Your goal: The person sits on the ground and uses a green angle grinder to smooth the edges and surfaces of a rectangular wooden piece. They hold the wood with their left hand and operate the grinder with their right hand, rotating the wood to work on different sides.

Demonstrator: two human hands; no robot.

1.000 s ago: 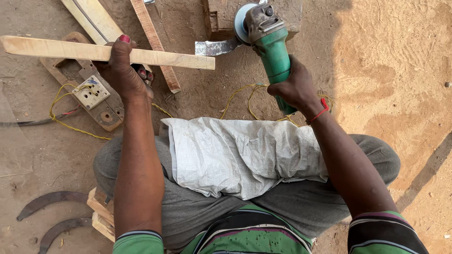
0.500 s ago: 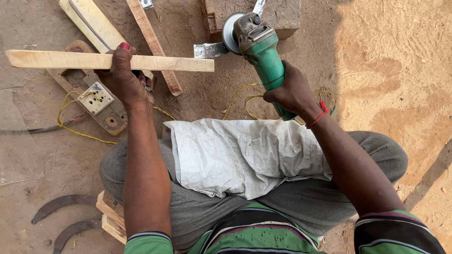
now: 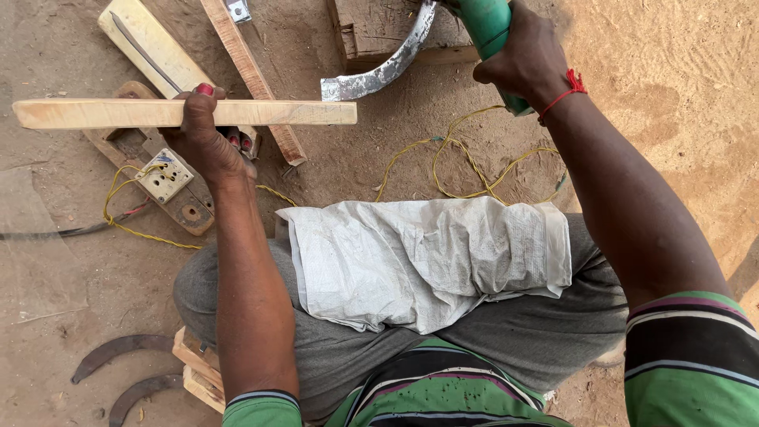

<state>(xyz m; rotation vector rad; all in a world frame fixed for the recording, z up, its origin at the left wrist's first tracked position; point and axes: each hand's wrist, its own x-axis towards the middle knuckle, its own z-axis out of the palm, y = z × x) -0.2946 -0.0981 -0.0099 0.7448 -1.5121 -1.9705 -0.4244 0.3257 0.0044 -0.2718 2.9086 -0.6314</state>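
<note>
Two hands closed: left gripping pale flat wooden stick level over sandy ground, right gripping green-bodied power grinder near curved grey metal blade, top frame edge

A white woven sack lies spread across the lap. Left of the sack, a switch box sits on a board with yellow wire looping above it. Two curved dark blades lie on sand lower left of the sack.
</note>
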